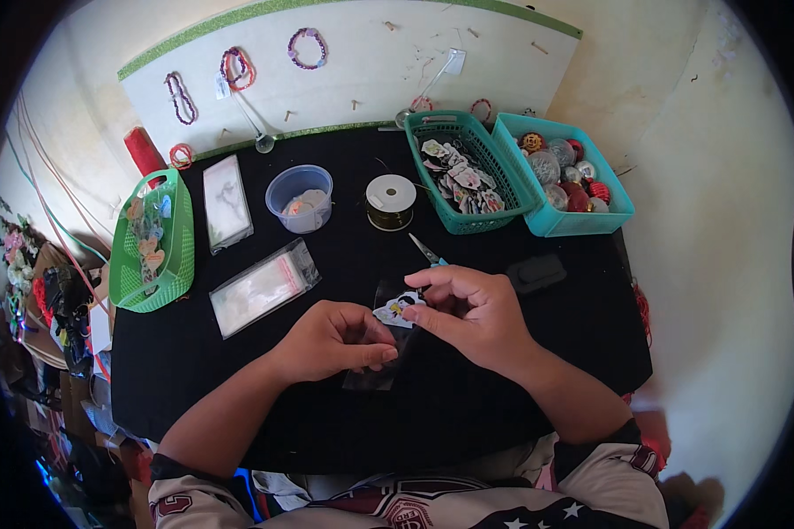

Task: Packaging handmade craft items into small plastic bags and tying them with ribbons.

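Note:
My right hand [473, 311] pinches a white-edged cut-out charm [397, 311] with a printed cartoon figure between thumb and fingers. Beneath and around the charm lies a clear plastic sleeve [370, 379], hard to make out against the black cloth. The fingertips of my left hand [344, 340] are closed on the sleeve, just left of the charm. Small scissors [427, 250] point away from me beyond my right hand, which hides most of their blue handle. Packs of clear sleeves [258, 291] lie to the left of my hands.
A green basket [184, 264], another sleeve pack [228, 205], a plastic tub [281, 192] and a spool of cord [390, 218] stand on the black cloth [192, 377]. Right of them are a basket of cut-outs [460, 221] and a bin of ornaments [582, 225]. A bracelet board [351, 73] rises behind.

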{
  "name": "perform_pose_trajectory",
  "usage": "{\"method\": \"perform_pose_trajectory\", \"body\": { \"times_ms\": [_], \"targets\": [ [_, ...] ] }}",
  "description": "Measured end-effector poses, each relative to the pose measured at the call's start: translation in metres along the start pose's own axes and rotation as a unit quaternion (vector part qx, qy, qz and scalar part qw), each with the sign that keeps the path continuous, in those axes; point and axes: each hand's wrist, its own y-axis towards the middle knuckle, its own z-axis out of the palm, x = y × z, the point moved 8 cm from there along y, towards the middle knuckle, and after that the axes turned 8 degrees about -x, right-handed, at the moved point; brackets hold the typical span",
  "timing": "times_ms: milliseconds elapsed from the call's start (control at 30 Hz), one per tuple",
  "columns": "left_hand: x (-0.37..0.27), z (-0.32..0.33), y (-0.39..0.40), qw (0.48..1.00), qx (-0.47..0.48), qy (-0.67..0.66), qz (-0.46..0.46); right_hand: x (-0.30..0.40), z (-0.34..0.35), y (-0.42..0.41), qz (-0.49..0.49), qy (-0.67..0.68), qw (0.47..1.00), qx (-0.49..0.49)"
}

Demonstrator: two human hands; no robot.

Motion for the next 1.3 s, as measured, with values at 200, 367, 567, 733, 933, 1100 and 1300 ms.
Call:
{"method": "perform_pose_trajectory", "body": {
  "times_ms": [200,367,567,733,933,1100,1300],
  "targets": [
    [0.0,-0.001,-0.001,1.0,-0.014,0.017,-0.01,-0.006,0.008,-0.001,-0.006,-0.02,0.999,0.045],
    [0.005,-0.004,0.001,1.0,-0.02,-0.007,-0.011,-0.005,0.008,0.001,0.028,0.024,0.998,0.059],
    [0.001,0.0,0.0,1.0,0.002,0.024,-0.009,-0.009,0.004,0.003,0.026,0.022,0.999,0.042],
    [0.001,-0.001,0.0,1.0,-0.014,0.018,-0.018,-0.01,0.006,0.0,0.031,0.018,0.998,0.049],
    [0.004,-0.001,0.0,0.999,-0.007,0.036,-0.013,-0.01,0.007,0.0,0.055,-0.002,0.996,0.064],
    [0.003,-0.001,0.0,0.999,-0.019,0.026,-0.019,-0.011,0.012,-0.003,0.054,-0.012,0.995,0.086],
    [0.006,-0.003,0.002,0.999,-0.032,0.025,-0.012,-0.006,0.015,-0.002,0.033,0.043,0.997,0.06]
  ]
}}
